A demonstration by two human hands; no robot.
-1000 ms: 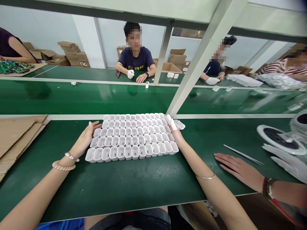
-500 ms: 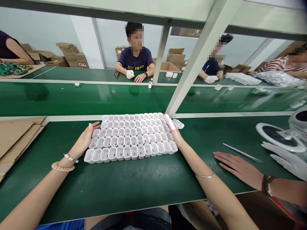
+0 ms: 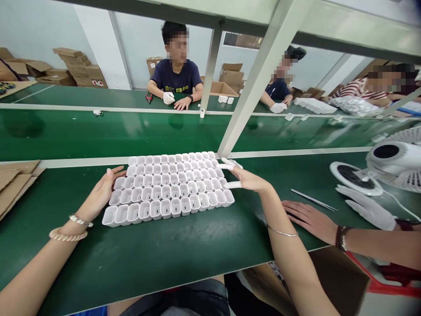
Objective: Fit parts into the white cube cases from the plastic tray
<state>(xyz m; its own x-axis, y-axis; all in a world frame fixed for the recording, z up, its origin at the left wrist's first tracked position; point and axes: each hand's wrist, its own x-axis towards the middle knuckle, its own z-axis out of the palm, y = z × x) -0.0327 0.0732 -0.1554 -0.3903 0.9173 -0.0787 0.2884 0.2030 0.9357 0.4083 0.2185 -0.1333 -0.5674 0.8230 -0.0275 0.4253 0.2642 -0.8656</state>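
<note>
Several rows of small white plastic cups (image 3: 166, 208) stand packed side by side on the green worktop (image 3: 158, 259), their open tops facing up. Dark slots show in the bottoms of many of them. My left hand (image 3: 107, 186) rests along the left end of the rows, fingers stretched out and partly hidden behind the cups. At the right end is my right hand (image 3: 245, 177), with white covers on some fingers. Its fingers are spread, and the tips touch or nearly touch the end cups. A small piece of clear plastic lies partly hidden behind that hand.
Flattened cardboard (image 3: 19, 182) lies at the left. On the right are metal tweezers (image 3: 312, 199), a white fan (image 3: 391, 158) and a neighbour's bare hand (image 3: 309, 219) and gloved hand (image 3: 365, 206). A slanted post (image 3: 253, 83) rises behind the cups. Co-workers sit beyond the green conveyor belt (image 3: 148, 131).
My right hand has turned, with its fingers now spread and pointing left at the end cups. My left hand stays at the left end. The whole view has shifted slightly.
</note>
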